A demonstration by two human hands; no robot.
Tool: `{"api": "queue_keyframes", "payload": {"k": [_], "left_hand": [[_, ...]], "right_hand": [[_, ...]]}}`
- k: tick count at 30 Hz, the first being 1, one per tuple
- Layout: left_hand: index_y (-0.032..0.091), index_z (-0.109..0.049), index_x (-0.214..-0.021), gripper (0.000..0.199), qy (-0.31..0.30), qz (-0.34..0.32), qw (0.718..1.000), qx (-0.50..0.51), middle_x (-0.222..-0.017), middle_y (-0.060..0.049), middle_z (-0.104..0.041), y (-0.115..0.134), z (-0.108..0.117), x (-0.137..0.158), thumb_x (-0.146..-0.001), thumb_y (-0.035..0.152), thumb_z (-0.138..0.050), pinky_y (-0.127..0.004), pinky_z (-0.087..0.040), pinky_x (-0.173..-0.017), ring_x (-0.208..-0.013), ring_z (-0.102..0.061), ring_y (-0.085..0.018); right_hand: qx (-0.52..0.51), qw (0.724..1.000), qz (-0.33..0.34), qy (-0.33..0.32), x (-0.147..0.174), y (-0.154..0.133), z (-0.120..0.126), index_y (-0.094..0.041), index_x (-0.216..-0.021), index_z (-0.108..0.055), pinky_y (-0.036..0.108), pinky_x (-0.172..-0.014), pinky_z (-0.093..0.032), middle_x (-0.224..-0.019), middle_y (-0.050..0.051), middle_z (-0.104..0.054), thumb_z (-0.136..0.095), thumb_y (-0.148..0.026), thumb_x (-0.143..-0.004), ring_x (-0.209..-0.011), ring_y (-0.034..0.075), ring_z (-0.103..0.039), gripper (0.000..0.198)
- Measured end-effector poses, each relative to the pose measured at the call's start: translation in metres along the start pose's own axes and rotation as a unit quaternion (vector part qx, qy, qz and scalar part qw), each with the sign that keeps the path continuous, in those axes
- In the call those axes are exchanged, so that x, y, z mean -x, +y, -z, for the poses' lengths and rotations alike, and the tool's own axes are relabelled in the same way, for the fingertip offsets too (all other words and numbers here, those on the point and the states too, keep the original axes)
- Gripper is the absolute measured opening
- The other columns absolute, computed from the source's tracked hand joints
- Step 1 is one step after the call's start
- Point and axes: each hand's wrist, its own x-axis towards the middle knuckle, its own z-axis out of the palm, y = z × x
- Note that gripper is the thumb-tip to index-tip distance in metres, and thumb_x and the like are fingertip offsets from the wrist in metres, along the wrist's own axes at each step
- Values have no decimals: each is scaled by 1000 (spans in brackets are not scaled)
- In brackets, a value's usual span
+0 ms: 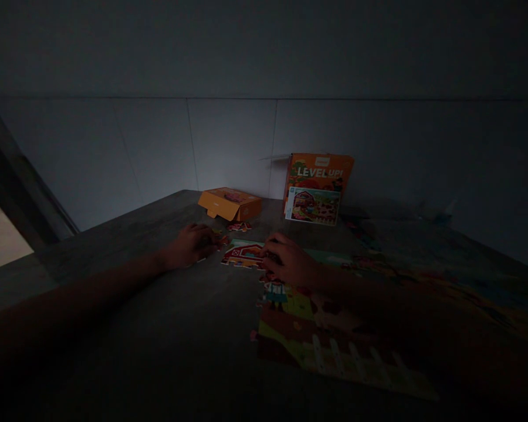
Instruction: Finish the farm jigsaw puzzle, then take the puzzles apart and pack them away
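A jigsaw puzzle [290, 305] of a farm scene lies partly joined on the grey table, with a fence along its near edge. To its upper left is a joined section with a red barn [242, 253]. My right hand [288, 261] is at the barn section's right end, fingers curled and pinched on a puzzle piece there; the forearm covers part of the puzzle. My left hand [193, 245] rests left of the barn, its fingers curled beside loose puzzle pieces [220, 239]. What lies under those fingers is hidden.
Behind the hands an orange box [231, 203] lies with its flap open. An upright "LEVEL UP!" box [321, 167] stands by the wall, a farm picture card [314, 206] leaning on it. More loose pieces [239, 227] lie before the orange box. The right side is very dark.
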Motion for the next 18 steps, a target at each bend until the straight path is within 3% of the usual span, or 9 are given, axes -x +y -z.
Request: {"api": "queue_keyframes", "payload": {"k": [6,11,14,18], "left_hand": [[19,-63,-118,39,-7,70,997,29,-107,-11,-68,3,2,-3,-85,37,-53,-42,-46,-89,-100,-62,-28],[20,-70,-103,34,-40,120,991,43,-96,-11,-70,-1,6,-5,-80,41,-55,-40,-49,-80,-91,-65,-28],[17,-68,-94,30,-27,130,991,33,-98,-13,-69,-4,7,-3,-77,41,-58,-42,-49,-80,-93,-63,-29],[15,-59,-98,33,2,143,989,39,-98,-13,-66,-3,6,1,-77,40,-59,-38,-49,-74,-88,-62,-26]], "right_hand": [[-6,1000,0,-1,0,-2,2,-15,-94,-64,33,-84,-45,-100,8,-53,-59,-15,-84,-92,18,-54,11],[-5,1000,-1,3,0,-2,1,-16,-93,-63,34,-84,-45,-101,8,-54,-59,-15,-84,-93,18,-54,10],[-3,1000,6,9,0,-1,0,-16,-93,-64,33,-85,-45,-100,8,-54,-59,-15,-84,-92,18,-54,10],[2,1000,6,11,0,-1,-1,-15,-93,-64,33,-84,-44,-99,8,-54,-59,-15,-85,-91,18,-54,10]]}}
